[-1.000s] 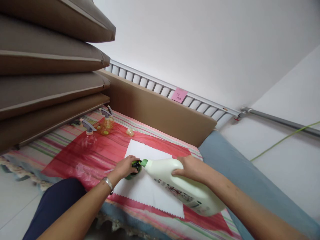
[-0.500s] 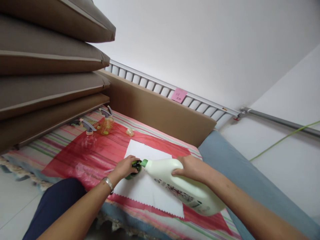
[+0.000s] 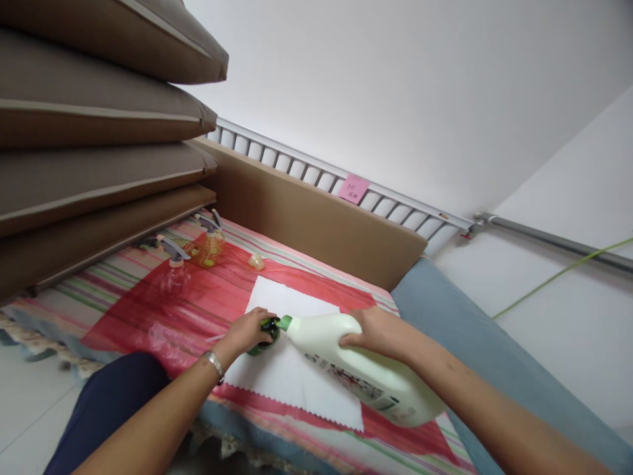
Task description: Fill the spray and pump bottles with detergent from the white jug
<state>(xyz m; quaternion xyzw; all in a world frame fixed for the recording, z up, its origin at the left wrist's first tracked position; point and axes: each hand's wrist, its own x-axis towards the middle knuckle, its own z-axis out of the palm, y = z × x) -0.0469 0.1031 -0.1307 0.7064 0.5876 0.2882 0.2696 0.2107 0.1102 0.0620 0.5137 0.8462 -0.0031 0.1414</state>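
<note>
My right hand (image 3: 373,333) is wrapped round the handle of a large pale-green detergent bottle (image 3: 341,349), which is tilted with its green spout pointing left. The spout meets the mouth of a small dark-green bottle (image 3: 264,344). Around the neck of that small bottle closes my left hand (image 3: 250,330), its fingers hiding part of it. Whether liquid flows is too small to tell. Both bottles are over a white cloth with zigzag edges (image 3: 301,389), on a red see-through sheet (image 3: 232,277).
A clear spray bottle (image 3: 175,274) and an amber spray bottle (image 3: 211,245) stand at the left, with a small translucent cap (image 3: 257,262) nearby. Stacked brown cushions (image 3: 99,119) rise on the left. Behind stand a brown board (image 3: 306,218) and a white radiator (image 3: 297,169) bearing a pink note (image 3: 354,189).
</note>
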